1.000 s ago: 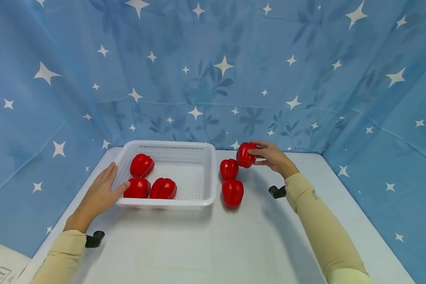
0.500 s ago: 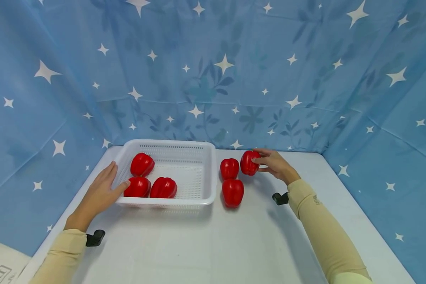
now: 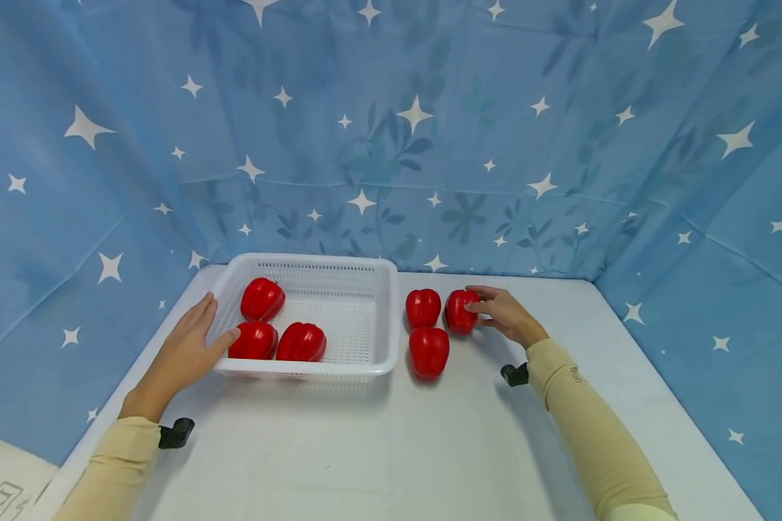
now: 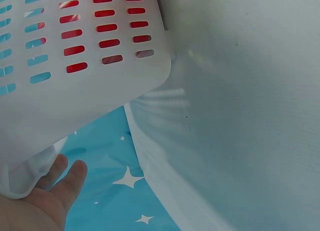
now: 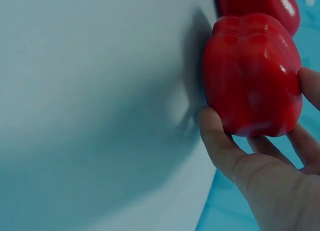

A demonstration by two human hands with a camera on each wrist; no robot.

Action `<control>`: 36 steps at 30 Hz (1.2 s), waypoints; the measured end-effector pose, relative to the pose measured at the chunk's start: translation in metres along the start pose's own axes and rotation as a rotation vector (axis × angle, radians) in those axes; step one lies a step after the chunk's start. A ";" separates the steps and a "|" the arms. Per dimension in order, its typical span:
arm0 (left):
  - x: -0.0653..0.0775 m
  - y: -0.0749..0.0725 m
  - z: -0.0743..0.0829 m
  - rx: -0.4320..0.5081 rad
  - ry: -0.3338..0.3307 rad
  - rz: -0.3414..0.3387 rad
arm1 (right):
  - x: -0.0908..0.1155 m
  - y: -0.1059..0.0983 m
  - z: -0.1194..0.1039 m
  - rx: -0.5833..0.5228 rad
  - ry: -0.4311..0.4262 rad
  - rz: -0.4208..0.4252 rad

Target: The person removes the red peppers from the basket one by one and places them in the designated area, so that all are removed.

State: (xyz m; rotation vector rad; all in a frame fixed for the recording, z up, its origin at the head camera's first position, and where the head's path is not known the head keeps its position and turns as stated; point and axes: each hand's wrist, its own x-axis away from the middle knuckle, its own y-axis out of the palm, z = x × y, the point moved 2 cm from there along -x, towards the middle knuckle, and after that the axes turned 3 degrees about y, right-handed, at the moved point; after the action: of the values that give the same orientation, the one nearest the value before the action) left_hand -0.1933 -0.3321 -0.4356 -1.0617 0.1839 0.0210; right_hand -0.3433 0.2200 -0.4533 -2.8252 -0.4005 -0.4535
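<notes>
In the head view, my right hand (image 3: pixel 505 314) holds a glossy red bell pepper (image 3: pixel 459 312) at the table's back, right of the basket. The right wrist view shows thumb and fingers around the lower end of this bell pepper (image 5: pixel 252 78), close at the table surface. Two more bell peppers stand to its left, one behind (image 3: pixel 422 308) and one in front (image 3: pixel 429 353). My left hand (image 3: pixel 184 352) rests along the left side of a white plastic basket (image 3: pixel 300 368), fingers straight and thumb over the front left corner. Three red bell peppers (image 3: pixel 301 341) lie in the basket's left half.
A white table (image 3: pixel 339 449) carries everything. Behind and at both sides hangs a blue curtain (image 3: pixel 391 145) with white stars, close to the table's back edge. The basket's slotted wall (image 4: pixel 90 96) fills the upper left of the left wrist view.
My right hand has lowered its bell pepper and brought it slightly right and nearer, beside the back one of the other two. The left hand and the basket have stayed put.
</notes>
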 end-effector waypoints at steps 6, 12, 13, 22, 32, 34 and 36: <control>0.000 -0.001 0.000 0.008 -0.007 -0.008 | -0.002 0.002 0.004 -0.009 0.006 0.014; -0.001 -0.001 0.001 -0.002 -0.005 -0.005 | 0.000 0.002 0.005 0.000 0.003 0.012; -0.001 -0.001 0.001 -0.003 -0.006 -0.006 | 0.000 0.002 0.006 0.001 0.006 0.011; 0.000 -0.001 0.002 0.003 -0.023 -0.016 | 0.000 0.004 0.008 0.007 0.012 0.027; 0.000 -0.002 0.003 0.007 -0.024 -0.014 | 0.000 0.003 0.009 -0.010 0.003 0.025; 0.000 -0.001 0.003 0.007 -0.025 -0.017 | 0.000 0.002 0.009 -0.024 -0.005 0.022; 0.000 -0.001 0.003 0.004 -0.026 -0.019 | 0.001 0.001 0.008 -0.033 -0.012 0.021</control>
State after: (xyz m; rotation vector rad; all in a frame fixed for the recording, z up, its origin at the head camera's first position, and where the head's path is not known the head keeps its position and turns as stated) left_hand -0.1932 -0.3303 -0.4332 -1.0581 0.1503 0.0178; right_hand -0.3405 0.2220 -0.4607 -2.8619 -0.3682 -0.4434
